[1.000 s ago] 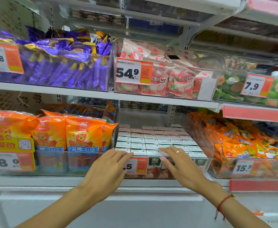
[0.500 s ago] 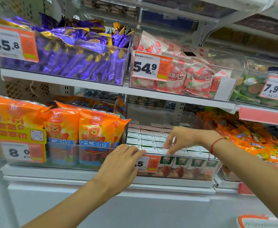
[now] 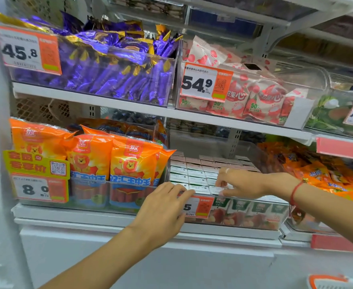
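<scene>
Head view: At a shop's lower shelf (image 3: 108, 217), my 2 hands work at a clear bin (image 3: 254, 214) packed with rows of small juice cartons (image 3: 196, 174). My left hand (image 3: 163, 207) lies on the bin's front rim, touching its orange price tag (image 3: 200, 206). Its fingers are relaxed, nearly straight and grasping nothing; I judge it is there to keep the bin from sliding while the other hand digs in. My right hand (image 3: 244, 184), a red cord (image 3: 295, 191) at the wrist, comes in from the right over the bin. Its fingers (image 3: 220, 178) bend down onto the tops of the front rows, thumb low against a carton. Whether they have closed on 1 carton I cannot tell. The cartons stand upright and edge to edge, so tightly that a pinch from above looks like the only way in. They sit in the shelf's middle bin, between orange sausage packs (image 3: 133, 161) on the left and orange snack packets (image 3: 317, 174) on the right.
</scene>
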A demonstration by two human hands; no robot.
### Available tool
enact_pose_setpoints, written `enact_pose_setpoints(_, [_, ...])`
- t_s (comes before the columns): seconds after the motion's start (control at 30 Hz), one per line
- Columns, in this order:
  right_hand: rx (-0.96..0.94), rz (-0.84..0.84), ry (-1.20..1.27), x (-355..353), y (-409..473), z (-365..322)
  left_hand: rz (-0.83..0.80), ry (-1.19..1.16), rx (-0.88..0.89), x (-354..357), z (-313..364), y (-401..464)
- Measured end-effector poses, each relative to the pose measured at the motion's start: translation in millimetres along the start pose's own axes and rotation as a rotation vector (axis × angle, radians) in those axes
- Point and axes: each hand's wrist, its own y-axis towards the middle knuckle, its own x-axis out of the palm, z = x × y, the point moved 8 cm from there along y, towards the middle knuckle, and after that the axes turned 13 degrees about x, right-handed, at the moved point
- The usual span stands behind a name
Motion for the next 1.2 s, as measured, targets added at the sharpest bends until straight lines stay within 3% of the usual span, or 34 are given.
enact_pose_setpoints(0.13, [0.045, 0.059, 0.196, -4.6, -11.8, 11.6, -0.023, 0.002, -0.004, 0.4, 1.2, 0.1])
enact_pose_setpoints(0.3, [0.038, 0.359, 0.321, -13.3, -42.4, 11.0, -0.054, -0.001, -0.027, 0.7, -0.7, 1.6])
enact_pose_setpoints(0.47, [0.081, 0.85, 0.412, -33.3, -83.9, 3.0, -0.062, -0.007, -0.067, -7.6, 3.5, 3.2])
enact_pose_setpoints(0.57, [0.068, 1.082, 0.744, -35.9, -115.5, 1.2, 0.008, -0.136, -0.146, -21.9, 8.9, 5.7])
enact_pose_setpoints(0.67, [0.077, 0.959, 1.082, -12.5, -122.4, -9.8, 0.07, -0.62, -0.331, -26.2, 16.6, 6.7])
enact_pose_setpoints(0.77, [0.066, 0.72, 1.256, 16.7, -118.1, -26.4, -0.024, -1.006, -0.37, -12.1, 37.2, 9.1])
enact_pose_setpoints(1.03, [0.139, 0.427, 1.535, 55.2, -116.8, -28.1, -0.219, -1.179, -0.457, 9.0, 52.3, -13.0])
enact_pose_setpoints(1.2, [0.173, 0.191, 1.626, 69.9, -113.1, -25.6, -0.164, -1.312, -0.544, 10.8, 55.5, -19.6])
